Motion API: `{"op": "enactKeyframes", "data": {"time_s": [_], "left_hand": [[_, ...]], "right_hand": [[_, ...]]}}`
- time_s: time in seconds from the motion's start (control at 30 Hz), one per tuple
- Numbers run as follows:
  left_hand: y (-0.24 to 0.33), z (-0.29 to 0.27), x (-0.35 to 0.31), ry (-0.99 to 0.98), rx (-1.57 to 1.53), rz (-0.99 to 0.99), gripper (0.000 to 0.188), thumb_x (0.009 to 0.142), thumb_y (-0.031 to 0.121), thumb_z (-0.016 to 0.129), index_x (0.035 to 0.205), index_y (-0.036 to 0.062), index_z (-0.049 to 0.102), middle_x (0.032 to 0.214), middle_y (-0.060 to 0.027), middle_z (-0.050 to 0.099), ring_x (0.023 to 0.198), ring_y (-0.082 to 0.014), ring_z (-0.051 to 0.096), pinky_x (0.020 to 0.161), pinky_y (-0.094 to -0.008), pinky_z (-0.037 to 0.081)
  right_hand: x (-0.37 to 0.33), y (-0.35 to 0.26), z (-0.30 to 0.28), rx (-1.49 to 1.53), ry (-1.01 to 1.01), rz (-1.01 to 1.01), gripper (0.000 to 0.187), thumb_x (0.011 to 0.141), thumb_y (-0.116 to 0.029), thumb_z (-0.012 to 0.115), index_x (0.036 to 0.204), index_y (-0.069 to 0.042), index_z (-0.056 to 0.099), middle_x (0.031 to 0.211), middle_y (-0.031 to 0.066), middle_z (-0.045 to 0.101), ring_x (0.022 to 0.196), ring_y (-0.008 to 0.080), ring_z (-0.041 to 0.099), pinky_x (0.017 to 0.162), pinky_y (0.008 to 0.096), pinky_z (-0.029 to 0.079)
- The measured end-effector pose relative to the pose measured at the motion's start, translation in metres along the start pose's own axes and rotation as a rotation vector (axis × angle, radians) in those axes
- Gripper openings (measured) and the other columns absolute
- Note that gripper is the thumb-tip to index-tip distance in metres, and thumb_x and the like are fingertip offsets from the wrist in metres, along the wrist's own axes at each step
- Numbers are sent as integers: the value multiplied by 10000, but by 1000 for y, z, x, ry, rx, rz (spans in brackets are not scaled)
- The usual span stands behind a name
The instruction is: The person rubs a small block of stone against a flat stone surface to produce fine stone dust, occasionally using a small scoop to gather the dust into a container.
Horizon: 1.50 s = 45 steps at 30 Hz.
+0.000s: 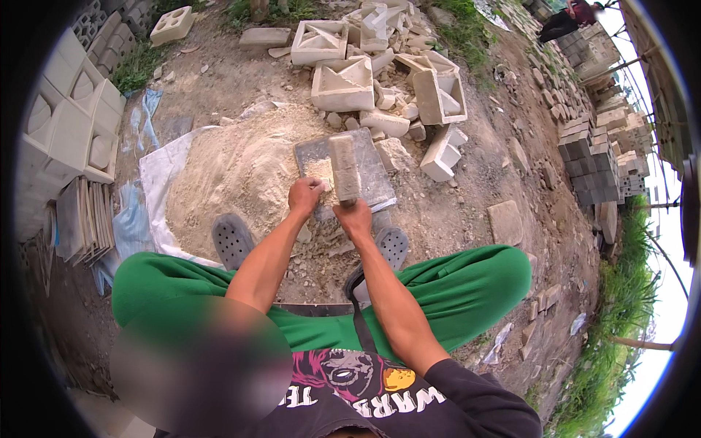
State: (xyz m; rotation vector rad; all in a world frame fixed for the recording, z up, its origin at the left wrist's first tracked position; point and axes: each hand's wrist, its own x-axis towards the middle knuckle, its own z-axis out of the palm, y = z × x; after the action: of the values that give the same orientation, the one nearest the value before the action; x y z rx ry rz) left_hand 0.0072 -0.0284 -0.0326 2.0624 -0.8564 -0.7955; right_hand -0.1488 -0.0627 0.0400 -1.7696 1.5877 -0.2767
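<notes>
My right hand (353,219) is closed around the near end of a dusty, block-headed mallet (344,166), whose long tan head points away from me. The mallet is over a flat grey slab (374,157) on the ground between my feet. At the slab's near left edge, the fingers of my left hand (306,196) are bent together beside a small pale chunk (326,187); the pinch itself is too small to make out. Pale crumbs (316,169) lie on the slab, left of the mallet.
A heap of pale crushed powder (226,171) spreads over a white sheet (157,171) on the left. Broken cream blocks (343,84) and rubble lie beyond the slab. Decorative blocks (73,95) are stacked at left, grey blocks (590,157) at right. Another person (573,18) is far off.
</notes>
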Motion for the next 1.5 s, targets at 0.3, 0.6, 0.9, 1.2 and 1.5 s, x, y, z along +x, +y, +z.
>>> {"op": "enactKeyframes", "data": {"time_s": [0.3,0.6,0.9,1.2,1.5], "left_hand": [[-3,-2,-3,65,16,-16,255,822,326,732,990,143,790,970,-123,750,894,-303,717,801,-393,554],[10,-1,-3,19,38,-50,280,822,360,739,1002,152,791,987,-113,752,901,-297,717,810,-394,553],[0,-2,-1,58,40,-41,295,822,299,762,1026,86,780,1010,-111,756,928,-260,726,836,-342,544],[-4,-4,6,-9,-47,-90,325,799,351,774,1037,131,782,967,-92,764,884,-256,730,797,-361,555],[-6,-7,4,-1,-15,-125,305,793,344,776,1013,132,789,975,-81,765,885,-245,730,795,-356,553]], "right_hand": [[9,-25,-29,180,31,-79,348,704,-258,767,888,29,696,782,193,715,762,312,715,693,392,542],[10,7,4,133,25,-33,361,693,-311,742,870,3,725,841,235,712,861,390,707,755,452,542],[7,-26,-30,220,-29,-80,376,687,-284,770,915,11,717,850,229,717,839,364,717,731,428,543],[11,19,20,122,53,-135,363,683,-283,754,863,30,714,741,200,708,706,327,710,647,405,542],[10,-22,-26,227,65,-22,387,684,-275,748,933,19,713,871,248,714,861,379,718,734,432,547]]}}
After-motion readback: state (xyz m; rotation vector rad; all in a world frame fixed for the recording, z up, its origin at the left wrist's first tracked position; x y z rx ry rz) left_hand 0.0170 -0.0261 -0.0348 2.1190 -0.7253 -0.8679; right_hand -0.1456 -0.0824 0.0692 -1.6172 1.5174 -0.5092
